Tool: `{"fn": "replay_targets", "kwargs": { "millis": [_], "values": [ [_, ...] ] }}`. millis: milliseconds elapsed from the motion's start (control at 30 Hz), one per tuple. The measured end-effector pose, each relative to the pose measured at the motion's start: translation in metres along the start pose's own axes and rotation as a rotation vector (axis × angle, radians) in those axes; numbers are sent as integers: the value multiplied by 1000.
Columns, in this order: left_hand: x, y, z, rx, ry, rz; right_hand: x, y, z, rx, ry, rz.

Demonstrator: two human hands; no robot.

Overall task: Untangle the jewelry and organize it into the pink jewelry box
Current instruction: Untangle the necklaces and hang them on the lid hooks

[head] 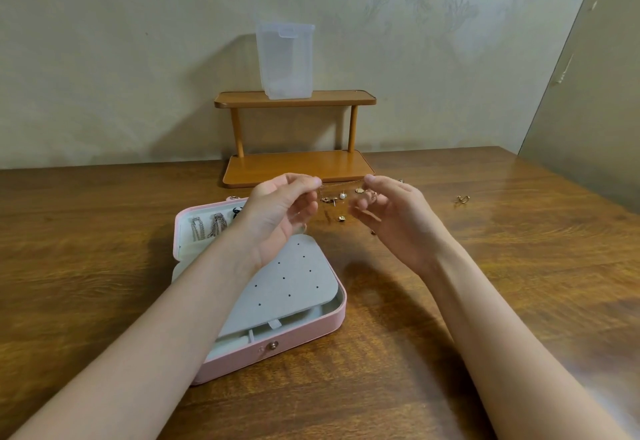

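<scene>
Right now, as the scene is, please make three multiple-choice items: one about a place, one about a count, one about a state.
1. Where does the clear plastic container stand?
A. on the top tier of the wooden shelf
B. inside the pink jewelry box
C. on the table beside the right hand

2. How many tiers does the wooden shelf have?
A. one
B. two
C. four

3. In what state is the pink jewelry box?
A. closed and snapped
B. open, lid laid back
C. turned upside down

Answers:
1. A, it sits on the upper board, against the wall.
2. B, an upper and a lower board joined by posts.
3. B, the grey earring panel and chains in the lid are exposed, while the left hand and right hand stretch a thin gold chain beyond it.
</scene>
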State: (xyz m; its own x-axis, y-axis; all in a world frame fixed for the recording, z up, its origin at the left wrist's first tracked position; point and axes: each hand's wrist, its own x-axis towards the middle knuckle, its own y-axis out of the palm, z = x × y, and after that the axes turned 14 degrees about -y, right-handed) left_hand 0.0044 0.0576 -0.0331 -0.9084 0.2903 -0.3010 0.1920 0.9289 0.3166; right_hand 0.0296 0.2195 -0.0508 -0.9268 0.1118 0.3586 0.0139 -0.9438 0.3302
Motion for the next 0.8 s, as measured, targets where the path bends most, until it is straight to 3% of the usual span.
{"fn": "replay_targets", "kwargs": {
  "millis": [67, 233, 400, 600, 800],
  "values": [
    [0, 1, 2, 59, 22, 0, -2, 2, 0, 64, 53, 11],
    [-2, 4, 6, 325, 114, -46, -5, 3, -3, -235, 54, 127],
    [-2, 4, 9, 536, 259, -123, -6, 2, -3, -346, 14, 96],
    [0, 5, 12, 789, 423, -177, -4, 3, -3, -273, 105, 35],
    [1, 8, 15, 999, 516, -238, -6, 6, -2, -344, 56, 62]
  ]
}}
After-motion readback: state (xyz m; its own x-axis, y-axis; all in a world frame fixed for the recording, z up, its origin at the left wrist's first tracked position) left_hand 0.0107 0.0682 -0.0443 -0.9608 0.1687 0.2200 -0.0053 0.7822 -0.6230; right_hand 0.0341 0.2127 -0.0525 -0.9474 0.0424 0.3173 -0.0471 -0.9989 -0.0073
